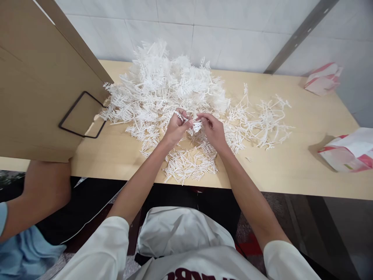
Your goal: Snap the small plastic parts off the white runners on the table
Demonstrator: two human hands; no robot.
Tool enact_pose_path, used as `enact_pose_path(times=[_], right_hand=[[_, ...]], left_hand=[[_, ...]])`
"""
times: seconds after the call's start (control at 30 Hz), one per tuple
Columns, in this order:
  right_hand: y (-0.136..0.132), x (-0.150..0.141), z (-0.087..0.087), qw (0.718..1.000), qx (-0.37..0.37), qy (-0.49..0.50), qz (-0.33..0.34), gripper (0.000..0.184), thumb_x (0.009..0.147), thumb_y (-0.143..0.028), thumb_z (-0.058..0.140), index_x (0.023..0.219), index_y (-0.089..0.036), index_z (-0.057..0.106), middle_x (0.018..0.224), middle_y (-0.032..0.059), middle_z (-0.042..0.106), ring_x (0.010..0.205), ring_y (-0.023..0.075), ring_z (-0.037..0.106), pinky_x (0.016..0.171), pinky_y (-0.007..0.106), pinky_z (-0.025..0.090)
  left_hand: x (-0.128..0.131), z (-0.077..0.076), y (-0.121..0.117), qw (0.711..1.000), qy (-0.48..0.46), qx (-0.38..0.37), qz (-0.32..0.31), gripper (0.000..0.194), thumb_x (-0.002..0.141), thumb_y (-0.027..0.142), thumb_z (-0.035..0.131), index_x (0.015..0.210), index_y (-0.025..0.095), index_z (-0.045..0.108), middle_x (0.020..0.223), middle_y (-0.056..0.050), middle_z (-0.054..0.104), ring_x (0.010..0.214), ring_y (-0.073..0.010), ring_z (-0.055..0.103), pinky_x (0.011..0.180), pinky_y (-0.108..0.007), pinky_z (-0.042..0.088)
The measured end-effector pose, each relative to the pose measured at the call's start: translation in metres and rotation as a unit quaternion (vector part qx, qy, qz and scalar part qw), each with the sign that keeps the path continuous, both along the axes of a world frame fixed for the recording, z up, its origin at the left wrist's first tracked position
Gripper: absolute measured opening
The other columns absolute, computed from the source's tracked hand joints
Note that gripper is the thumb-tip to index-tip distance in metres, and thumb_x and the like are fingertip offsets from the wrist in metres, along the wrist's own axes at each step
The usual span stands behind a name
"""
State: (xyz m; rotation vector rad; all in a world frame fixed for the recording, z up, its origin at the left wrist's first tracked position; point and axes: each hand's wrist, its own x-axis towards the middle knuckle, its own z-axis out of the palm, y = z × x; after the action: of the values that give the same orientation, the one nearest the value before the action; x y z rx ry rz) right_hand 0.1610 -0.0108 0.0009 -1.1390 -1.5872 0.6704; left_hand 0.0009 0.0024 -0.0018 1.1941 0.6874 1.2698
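Observation:
My left hand (178,126) is closed, thumb and fingers pinching a white branched plastic piece (197,126). Beside it my right hand (212,130) has its fingertips drawn together at the other side of this piece. Behind both hands rises a large heap of white branched plastic sprigs (175,81). Closer to my body lies a flat pile of small loose white stick-like bits (190,163). To the right of my right hand are bare-looking white branching stems (266,122).
A cardboard panel (43,85) with a black wire stand (83,114) rises at the left of the wooden table (291,167). Behind the panel is another person's arm (43,194). Two red-and-white paper bags (349,151) sit at the right. A tiled wall (233,35) borders the back.

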Motion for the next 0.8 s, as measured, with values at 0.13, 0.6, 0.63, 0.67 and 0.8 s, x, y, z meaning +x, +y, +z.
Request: enact_pose_path(times=[0.13, 0.6, 0.63, 0.67, 0.8], right_hand=[[-0.003, 0.002, 0.004, 0.999, 0.000, -0.034, 0.019, 0.038, 0.093, -0.054, 0.048, 0.109, -0.026, 0.067, 0.107, 0.0046, 0.072, 0.100, 0.0180, 0.065, 0.086, 0.033, 0.050], [-0.007, -0.002, 0.005, 0.987, -0.090, -0.128, 0.041, 0.022, 0.080, -0.028, 0.053, 0.060, -0.020, 0.048, 0.053, -0.0063, 0.040, 0.052, 0.0078, 0.033, 0.054, 0.026, 0.027], [-0.007, -0.002, 0.005, 0.987, -0.101, -0.112, 0.047, 0.023, 0.080, -0.028, 0.052, 0.059, -0.020, 0.046, 0.053, -0.0062, 0.040, 0.052, 0.0078, 0.033, 0.054, 0.026, 0.027], [-0.007, -0.002, 0.006, 0.987, -0.112, -0.098, 0.054, 0.024, 0.080, -0.029, 0.051, 0.059, -0.020, 0.045, 0.054, -0.0060, 0.039, 0.053, 0.0079, 0.033, 0.055, 0.026, 0.027], [-0.006, -0.002, 0.009, 0.986, -0.138, -0.045, 0.081, 0.023, 0.081, -0.029, 0.048, 0.060, -0.020, 0.044, 0.056, -0.0055, 0.039, 0.055, 0.0086, 0.036, 0.056, 0.026, 0.028]], left_hand=[[0.000, -0.008, 0.003, 0.993, 0.077, 0.057, 0.067, 0.045, 0.078, 0.045, 0.073, 0.088, 0.023, 0.035, 0.080, 0.004, 0.054, 0.071, -0.0076, 0.055, 0.069, -0.025, 0.046], [0.006, -0.015, -0.005, 0.968, 0.189, 0.165, -0.015, 0.031, 0.093, 0.040, 0.053, 0.083, 0.024, 0.028, 0.081, 0.000, 0.038, 0.069, -0.0097, 0.042, 0.064, -0.028, 0.043], [0.006, -0.013, -0.006, 0.968, 0.188, 0.167, -0.015, 0.032, 0.093, 0.042, 0.052, 0.082, 0.024, 0.028, 0.081, 0.000, 0.037, 0.069, -0.0101, 0.041, 0.063, -0.028, 0.043], [0.006, -0.012, -0.007, 0.968, 0.187, 0.168, -0.016, 0.033, 0.093, 0.043, 0.052, 0.082, 0.024, 0.028, 0.081, 0.000, 0.037, 0.069, -0.0104, 0.041, 0.063, -0.029, 0.042], [0.006, -0.009, -0.008, 0.972, 0.162, 0.170, -0.013, 0.037, 0.092, 0.049, 0.052, 0.080, 0.024, 0.028, 0.081, 0.000, 0.036, 0.069, -0.0109, 0.040, 0.062, -0.029, 0.041]])
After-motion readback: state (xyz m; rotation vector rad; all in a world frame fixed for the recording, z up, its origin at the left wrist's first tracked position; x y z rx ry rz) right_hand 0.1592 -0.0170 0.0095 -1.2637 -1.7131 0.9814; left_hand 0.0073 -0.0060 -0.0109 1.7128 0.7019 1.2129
